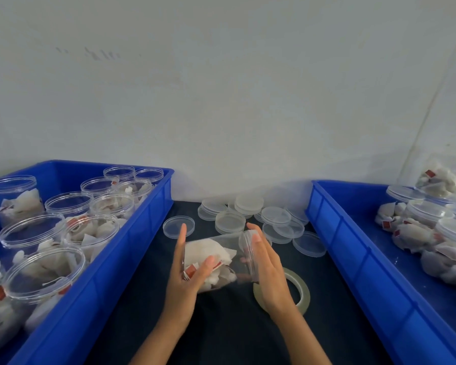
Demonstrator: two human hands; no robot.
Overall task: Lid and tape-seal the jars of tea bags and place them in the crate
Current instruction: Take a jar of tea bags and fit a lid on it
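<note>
Above the dark table, a clear plastic jar (221,254) of white tea bags lies on its side between my hands. My left hand (184,280) presses flat against its base, fingers straight up and thumb lying along the jar's side. My right hand (269,270) presses a clear lid (248,248) onto the jar's mouth with straight fingers. A roll of clear tape (302,285) lies flat on the table, partly hidden under my right wrist.
A blue crate (132,259) at the left holds several open jars of tea bags. Another blue crate (353,259) at the right holds lidded jars lying on their sides. Several loose clear lids (248,204) are piled at the back of the table, one lid (178,226) apart.
</note>
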